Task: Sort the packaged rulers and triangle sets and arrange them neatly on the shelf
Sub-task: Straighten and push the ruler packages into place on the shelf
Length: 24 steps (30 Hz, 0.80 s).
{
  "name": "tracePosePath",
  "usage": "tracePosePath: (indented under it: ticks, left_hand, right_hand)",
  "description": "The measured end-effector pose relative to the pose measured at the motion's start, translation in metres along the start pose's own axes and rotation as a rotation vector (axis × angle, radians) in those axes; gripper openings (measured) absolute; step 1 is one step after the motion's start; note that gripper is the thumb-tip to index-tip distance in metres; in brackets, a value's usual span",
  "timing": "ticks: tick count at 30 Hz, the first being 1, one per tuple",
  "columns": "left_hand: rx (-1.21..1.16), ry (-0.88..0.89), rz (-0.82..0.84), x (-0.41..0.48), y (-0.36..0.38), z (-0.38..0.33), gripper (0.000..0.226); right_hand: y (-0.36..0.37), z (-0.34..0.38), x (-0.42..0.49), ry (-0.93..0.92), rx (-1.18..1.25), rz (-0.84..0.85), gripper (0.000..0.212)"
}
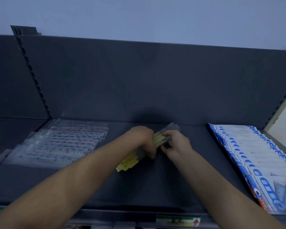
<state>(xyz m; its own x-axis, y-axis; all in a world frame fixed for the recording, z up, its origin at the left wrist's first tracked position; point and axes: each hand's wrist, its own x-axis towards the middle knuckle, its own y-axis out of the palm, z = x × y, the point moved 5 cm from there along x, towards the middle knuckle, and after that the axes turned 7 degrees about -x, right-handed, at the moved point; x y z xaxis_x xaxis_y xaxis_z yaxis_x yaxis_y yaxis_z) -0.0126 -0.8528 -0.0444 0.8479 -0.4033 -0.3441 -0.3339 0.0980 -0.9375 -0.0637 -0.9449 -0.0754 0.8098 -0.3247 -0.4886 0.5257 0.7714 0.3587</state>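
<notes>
We hold a bundle (158,139) of yellow rulers at the middle of the shelf (155,182), lying on a slant. Its near end points toward the shelf's front left and its far end toward the back right. The near end shows flat yellow strips in clear sleeves. The far end looks grey and blurred, so we cannot read any print there.

Our left hand (143,139) lies over the bundle's middle, fingers curled down around it. Our right hand (177,144) meets it from the right, fingers bent and pinching the bundle's edge. The bundle seems to rest on the shelf, though we cannot tell whether its far end is lifted.

At the shelf's left end lies a fanned pile of clear packs (59,142) with red and blue print, well apart from the bundle. Along the shelf's right end runs an overlapping row of blue and white sets (254,156), the nearest one showing a triangle and reaching the front lip.

Bare dark shelf lies on both sides of the bundle and in front of it. The back panel (155,83) stands upright close behind it. A label (177,220) with a red arrow sits on the front lip.
</notes>
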Motion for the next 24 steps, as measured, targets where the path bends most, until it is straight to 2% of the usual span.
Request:
tracePosePath:
  ticks: [4, 10, 13, 14, 15, 17, 20, 21, 22, 24]
  left_hand:
    - [-0.098, -0.009, -0.036, 0.004, 0.002, 0.005, 0.035]
    - [-0.324, -0.033, -0.06, -0.005, 0.006, 0.013, 0.032]
    - [-0.365, 0.019, -0.201, -0.012, 0.009, 0.005, 0.025]
    - [-0.391, 0.049, -0.271, -0.015, 0.008, 0.002, 0.024]
    - [-0.413, 0.076, -0.337, -0.018, 0.007, 0.0, 0.024]
    - [-0.479, 0.102, -0.385, -0.024, 0.005, -0.001, 0.028]
    - [-0.676, 0.134, -0.235, -0.033, 0.003, 0.008, 0.052]
    - [-0.7, 0.157, -0.295, -0.037, -0.006, 0.016, 0.057]
    - [-0.657, 0.168, -0.479, -0.042, -0.022, 0.029, 0.061]
    - [-0.346, 0.184, -0.901, -0.052, -0.058, 0.054, 0.064]
  right_hand:
    - [0.007, -0.003, 0.008, 0.054, -0.096, 0.053, 0.012]
    - [0.017, 0.003, 0.014, 0.068, -0.399, 0.153, 0.044]
    - [0.026, 0.002, 0.014, 0.091, -0.374, 0.194, 0.072]
    - [0.028, 0.003, 0.015, 0.077, -0.371, 0.17, 0.073]
    - [0.028, 0.005, 0.016, 0.046, -0.378, 0.14, 0.066]
    - [0.029, 0.012, 0.018, -0.036, -0.412, 0.123, 0.039]
    - [0.027, 0.03, 0.021, -0.154, -0.45, 0.2, 0.019]
    - [0.027, 0.037, 0.022, -0.203, -0.485, 0.251, 0.017]
    - [0.027, 0.045, 0.022, -0.268, -0.572, 0.3, 0.019]
    - [0.032, 0.056, 0.019, -0.428, -0.89, 0.387, 0.026]
